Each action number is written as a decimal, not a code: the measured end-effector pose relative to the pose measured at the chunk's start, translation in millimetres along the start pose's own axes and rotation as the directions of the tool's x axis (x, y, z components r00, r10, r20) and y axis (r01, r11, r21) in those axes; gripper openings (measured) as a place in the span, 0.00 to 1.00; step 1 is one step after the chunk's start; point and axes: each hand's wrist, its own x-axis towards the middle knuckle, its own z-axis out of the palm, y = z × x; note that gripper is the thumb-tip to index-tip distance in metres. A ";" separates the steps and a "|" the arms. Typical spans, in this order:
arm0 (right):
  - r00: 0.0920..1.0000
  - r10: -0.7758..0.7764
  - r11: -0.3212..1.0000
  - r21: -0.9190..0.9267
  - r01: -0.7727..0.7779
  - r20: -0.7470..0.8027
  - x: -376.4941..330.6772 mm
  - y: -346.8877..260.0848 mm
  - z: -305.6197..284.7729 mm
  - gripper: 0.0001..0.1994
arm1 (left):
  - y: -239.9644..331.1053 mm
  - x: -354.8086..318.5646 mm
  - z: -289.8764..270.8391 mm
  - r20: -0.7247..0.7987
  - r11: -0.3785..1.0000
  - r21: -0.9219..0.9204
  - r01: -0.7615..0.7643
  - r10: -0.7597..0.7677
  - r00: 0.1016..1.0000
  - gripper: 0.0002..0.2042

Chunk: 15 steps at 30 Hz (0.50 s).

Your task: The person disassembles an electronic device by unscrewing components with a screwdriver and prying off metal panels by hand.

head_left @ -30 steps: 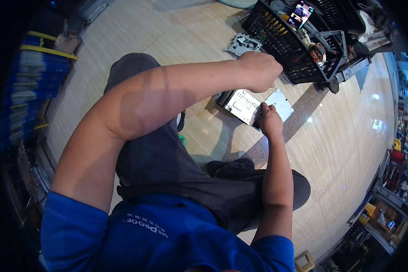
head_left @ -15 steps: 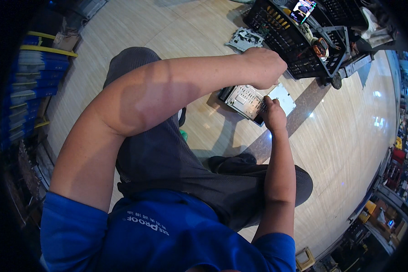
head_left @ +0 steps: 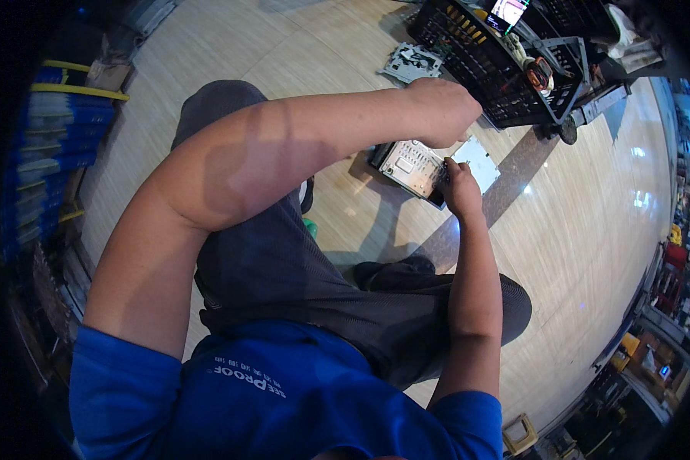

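Observation:
A flat electronic unit with a slotted, light metal casing (head_left: pixel 412 166) lies on the floor in front of me. My left hand (head_left: pixel 446 111) is closed in a fist over its far edge. The underside of that fist is hidden, so whatever it grips cannot be made out. At the unit's right end is my right hand (head_left: pixel 461 188), its thumb and fingers closed on the casing's edge. A pale, flat metal plate (head_left: pixel 479 164) sits just beyond the right hand, partly covered by it.
Beyond my left hand a loose metal part with cutouts (head_left: pixel 412 63) rests on the floor. Next to it stands a black plastic crate (head_left: pixel 468 57) with tools inside and a lit phone (head_left: pixel 507 14) on top. Blue bins (head_left: pixel 57 153) are stacked at far left.
Both hands keep nearly the same place and grip. The whole view has shifted slightly, and the picture on the phone's screen differs.

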 end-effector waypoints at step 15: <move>0.997 -0.028 0.988 0.147 0.038 -0.072 6.5 9.2 7.5 0.25 | 0.2 -4.4 -1.2 -0.004 1.000 0.009 -0.020 0.020 1.000 0.19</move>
